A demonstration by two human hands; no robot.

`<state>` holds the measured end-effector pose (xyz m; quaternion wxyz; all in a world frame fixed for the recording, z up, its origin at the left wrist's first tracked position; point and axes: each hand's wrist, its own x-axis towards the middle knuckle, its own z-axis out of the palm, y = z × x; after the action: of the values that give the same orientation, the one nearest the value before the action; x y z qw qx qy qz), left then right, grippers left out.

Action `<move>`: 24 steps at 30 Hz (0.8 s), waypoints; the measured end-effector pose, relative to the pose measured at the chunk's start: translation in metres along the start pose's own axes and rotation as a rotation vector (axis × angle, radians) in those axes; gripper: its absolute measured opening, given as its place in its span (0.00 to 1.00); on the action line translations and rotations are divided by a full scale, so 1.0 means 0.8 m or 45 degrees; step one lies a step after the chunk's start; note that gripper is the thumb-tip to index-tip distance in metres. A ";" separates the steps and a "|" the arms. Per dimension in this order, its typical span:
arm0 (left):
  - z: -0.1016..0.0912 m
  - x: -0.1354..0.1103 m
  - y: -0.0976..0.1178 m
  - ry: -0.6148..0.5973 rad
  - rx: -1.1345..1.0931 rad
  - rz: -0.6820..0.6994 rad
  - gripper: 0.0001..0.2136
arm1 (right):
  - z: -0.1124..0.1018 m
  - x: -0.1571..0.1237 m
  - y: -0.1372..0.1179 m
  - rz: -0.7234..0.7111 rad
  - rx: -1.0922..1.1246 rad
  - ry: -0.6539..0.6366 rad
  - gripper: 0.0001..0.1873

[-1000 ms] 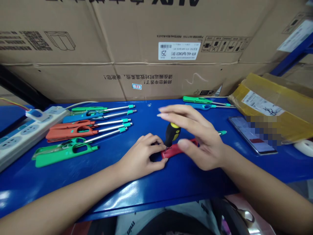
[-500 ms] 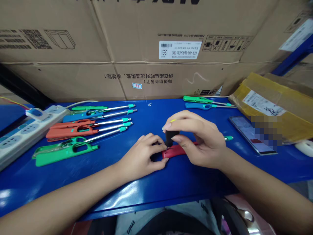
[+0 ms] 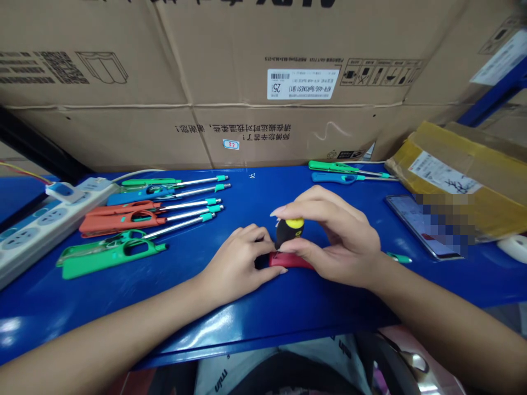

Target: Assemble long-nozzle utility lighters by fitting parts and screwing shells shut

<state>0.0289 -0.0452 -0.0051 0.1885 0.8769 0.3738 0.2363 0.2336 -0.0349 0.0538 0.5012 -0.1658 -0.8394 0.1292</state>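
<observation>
Screwdriver back in my fingers, red lighter turned a little

My right hand (image 3: 341, 236) stood spread around the screwdriver (image 3: 290, 235) a second ago; now its thumb and fingers have closed narrowly about the handle, leaving the yellow cap showing. My left hand (image 3: 239, 263) has stayed put, thumb and forefinger pinching the near end of the red lighter (image 3: 290, 260), which lies on the blue tabletop (image 3: 313, 312) between my hands. The lighter has swung slightly: the green tip (image 3: 399, 258) poking out past my right wrist, which I take to be its far end, now sits closer to my side. I judge from the renewed grip that I'm between turns, with the driving unfinished. The blade is mostly hidden behind my fingers, so I can't tell whether it's properly seated; with the lighter shifting, it could slip. The orange lighters (image 3: 123, 224) to my left haven't moved noticeably.
</observation>
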 end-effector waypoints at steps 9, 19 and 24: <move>-0.027 0.001 -0.001 -0.103 0.212 -0.065 0.10 | -0.020 0.001 0.026 0.343 -0.106 0.494 0.13; -0.028 0.003 -0.010 -0.148 0.265 0.054 0.22 | -0.027 -0.028 0.128 1.104 0.221 0.051 0.16; -0.029 0.002 -0.013 -0.161 0.160 0.127 0.14 | -0.022 -0.037 0.132 0.727 -0.427 -0.375 0.13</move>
<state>0.0111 -0.0340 0.0089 0.1443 0.9177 0.3311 0.1656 0.2781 0.0502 -0.0022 0.2844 -0.4530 -0.8321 0.1468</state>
